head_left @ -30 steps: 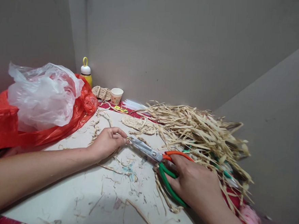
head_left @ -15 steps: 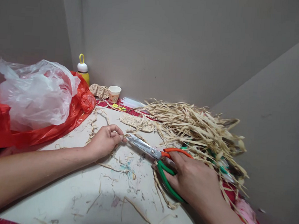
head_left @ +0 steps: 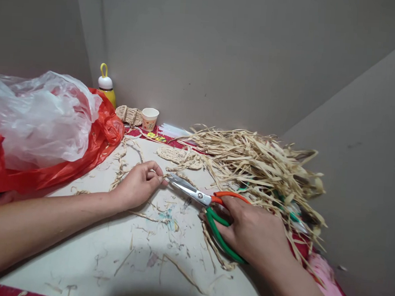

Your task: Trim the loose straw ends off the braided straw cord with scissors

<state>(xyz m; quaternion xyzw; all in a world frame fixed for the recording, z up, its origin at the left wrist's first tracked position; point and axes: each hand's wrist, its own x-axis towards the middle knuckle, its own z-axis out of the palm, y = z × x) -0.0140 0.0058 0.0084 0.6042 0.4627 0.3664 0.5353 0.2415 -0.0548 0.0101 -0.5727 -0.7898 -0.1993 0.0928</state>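
Note:
My right hand grips a pair of scissors with one orange and one green handle. The steel blades point left and look slightly parted, their tips close to my left fingertips. With thumb and forefinger, my left hand pinches the end of a thin straw cord right at those tips. Whether the blades touch the cord cannot be made out. A twisted straw rope lies behind my left wrist. Beyond the blades rests a woven straw sole, and more cord lies below the scissors.
A large heap of dry straw strips covers the back right. A white plastic bag sits on a red bag at left. Behind stand a yellow bottle, a paper cup and another woven piece. Scraps litter the white board.
The view has shifted slightly, so the background sits a little higher and further left. Both hands and the scissors keep nearly the same pose, the blade tips still by my left fingers.

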